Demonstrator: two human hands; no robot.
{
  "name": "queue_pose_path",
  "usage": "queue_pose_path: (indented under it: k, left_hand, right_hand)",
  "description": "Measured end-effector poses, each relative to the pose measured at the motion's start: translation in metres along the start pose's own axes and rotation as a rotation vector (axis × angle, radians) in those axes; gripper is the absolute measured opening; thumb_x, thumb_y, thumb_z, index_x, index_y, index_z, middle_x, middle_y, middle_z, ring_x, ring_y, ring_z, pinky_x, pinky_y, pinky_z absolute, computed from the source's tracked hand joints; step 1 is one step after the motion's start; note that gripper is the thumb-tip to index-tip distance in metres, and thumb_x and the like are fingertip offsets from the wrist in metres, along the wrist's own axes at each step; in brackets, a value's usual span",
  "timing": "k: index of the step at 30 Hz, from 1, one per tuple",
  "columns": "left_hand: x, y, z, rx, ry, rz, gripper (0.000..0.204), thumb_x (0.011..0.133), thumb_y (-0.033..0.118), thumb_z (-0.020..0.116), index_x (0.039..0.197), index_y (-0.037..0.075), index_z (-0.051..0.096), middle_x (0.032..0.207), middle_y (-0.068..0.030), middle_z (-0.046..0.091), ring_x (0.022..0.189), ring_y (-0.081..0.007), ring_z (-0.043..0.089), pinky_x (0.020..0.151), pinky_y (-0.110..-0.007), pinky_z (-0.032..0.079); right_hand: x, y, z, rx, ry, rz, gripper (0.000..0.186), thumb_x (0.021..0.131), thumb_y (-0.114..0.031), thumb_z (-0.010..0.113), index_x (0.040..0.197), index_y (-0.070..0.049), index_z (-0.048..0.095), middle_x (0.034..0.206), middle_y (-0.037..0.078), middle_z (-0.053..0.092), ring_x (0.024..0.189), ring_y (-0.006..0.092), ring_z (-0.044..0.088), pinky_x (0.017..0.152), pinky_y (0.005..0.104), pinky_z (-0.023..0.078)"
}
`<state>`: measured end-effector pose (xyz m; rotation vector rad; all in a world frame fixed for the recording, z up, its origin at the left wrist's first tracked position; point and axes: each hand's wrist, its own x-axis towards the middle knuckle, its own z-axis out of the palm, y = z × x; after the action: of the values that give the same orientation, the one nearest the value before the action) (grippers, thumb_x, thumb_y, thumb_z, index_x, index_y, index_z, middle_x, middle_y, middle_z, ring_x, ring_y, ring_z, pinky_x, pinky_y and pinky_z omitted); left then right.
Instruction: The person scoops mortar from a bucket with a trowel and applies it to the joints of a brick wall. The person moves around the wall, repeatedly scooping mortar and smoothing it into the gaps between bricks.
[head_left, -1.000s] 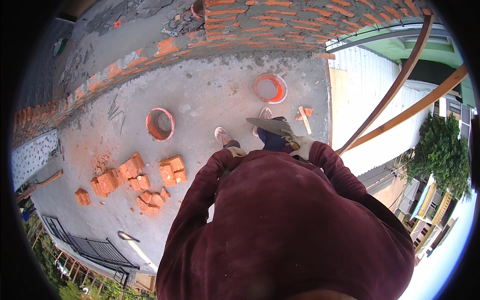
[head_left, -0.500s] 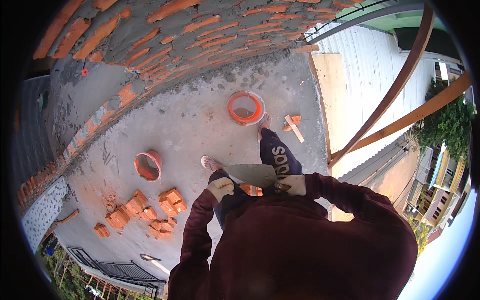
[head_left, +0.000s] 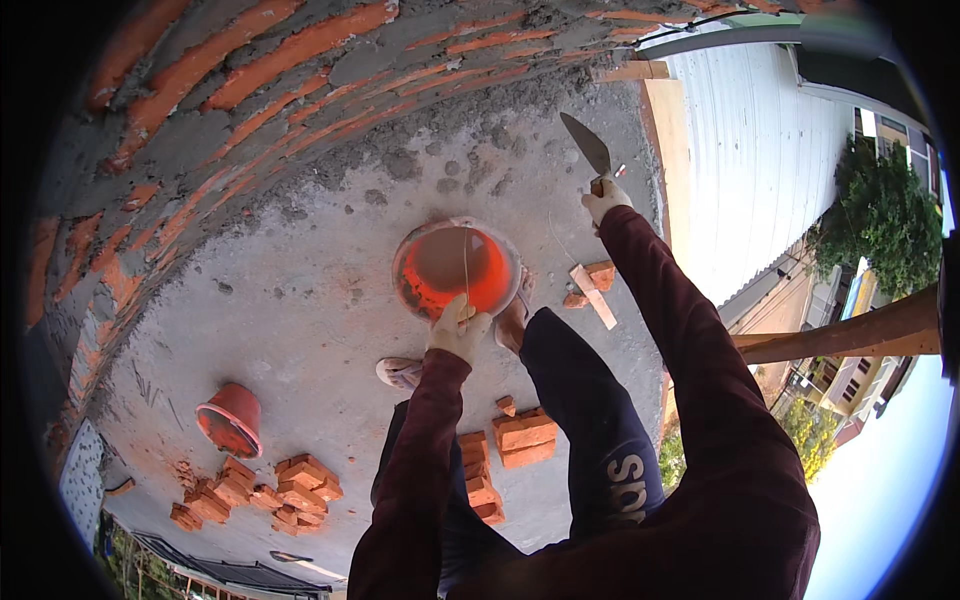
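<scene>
gripping the thin wire bail above the orange bucket [head_left: 455, 270], the left hand [head_left: 458, 328] takes a likely heavy, swinging load, while right of the bucket the right hand [head_left: 605, 197] clamps a stiff trowel [head_left: 587, 145] by its handle.

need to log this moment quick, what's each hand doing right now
Left hand: closed on the thin wire handle of the orange bucket.
Right hand: closed on the trowel, blade raised toward the brick wall.
</scene>
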<state>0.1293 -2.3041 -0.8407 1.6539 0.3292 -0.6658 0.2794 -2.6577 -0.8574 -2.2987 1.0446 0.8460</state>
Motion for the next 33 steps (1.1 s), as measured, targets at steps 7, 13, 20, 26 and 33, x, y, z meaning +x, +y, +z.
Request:
queue_pose_path:
  k: [7, 13, 20, 26, 33]
  left_hand:
    - [-0.017, 0.044, -0.029, -0.306, -0.178, -0.196, 0.021, 0.099, 0.020, 0.061, 0.095, 0.000, 0.065, 0.076, -0.0012, 0.057, 0.068, -0.0077, 0.050, 0.064, -0.025, 0.043]
    - [-0.055, 0.087, -0.088, -0.551, -0.055, -0.263, 0.041, 0.101, 0.039, 0.058, 0.090, 0.000, 0.063, 0.075, -0.0041, 0.060, 0.059, -0.0096, 0.051, 0.065, -0.027, 0.048]
    - [-0.107, 0.047, -0.183, -0.405, 0.215, -0.221, 0.050, 0.102, 0.049, 0.053, 0.087, 0.002, 0.060, 0.073, -0.0084, 0.062, 0.054, -0.0137, 0.053, 0.072, -0.033, 0.050]
    - [-0.153, -0.010, -0.263, -0.476, 0.377, -0.165, 0.048, 0.104, 0.046, 0.050, 0.081, 0.006, 0.060, 0.054, 0.0025, 0.041, 0.047, -0.0142, 0.047, 0.083, -0.039, 0.053]
    - [-0.247, -0.108, -0.352, -0.599, 0.602, -0.208, 0.051, 0.103, 0.051, 0.048, 0.075, 0.011, 0.058, 0.051, 0.0049, 0.035, 0.042, -0.0128, 0.042, 0.086, -0.043, 0.055]
  right_hand:
    - [0.130, -0.052, 0.077, 0.328, 0.133, 0.185, 0.032, 0.087, -0.016, 0.062, 0.117, -0.007, 0.055, 0.097, 0.018, 0.069, 0.075, 0.0294, 0.072, 0.050, 0.0394, 0.055]
    - [0.073, -0.090, 0.172, 0.240, 0.092, 0.034, 0.024, 0.087, -0.010, 0.058, 0.107, -0.006, 0.046, 0.088, 0.019, 0.066, 0.058, 0.0299, 0.067, 0.044, 0.0412, 0.053]
    - [0.046, -0.070, 0.193, 0.139, -0.042, -0.071, 0.028, 0.090, -0.017, 0.061, 0.109, -0.009, 0.042, 0.083, 0.017, 0.064, 0.055, 0.0269, 0.066, 0.040, 0.0388, 0.050]
    - [0.078, -0.107, 0.159, 0.380, 0.061, 0.190, 0.040, 0.090, -0.017, 0.067, 0.120, -0.006, 0.043, 0.105, 0.021, 0.064, 0.084, 0.0310, 0.068, 0.051, 0.0437, 0.054]
    - [-0.008, -0.177, 0.269, 0.226, 0.045, 0.023, 0.046, 0.085, -0.013, 0.063, 0.123, -0.002, 0.041, 0.114, 0.028, 0.063, 0.098, 0.0384, 0.068, 0.081, 0.0410, 0.056]
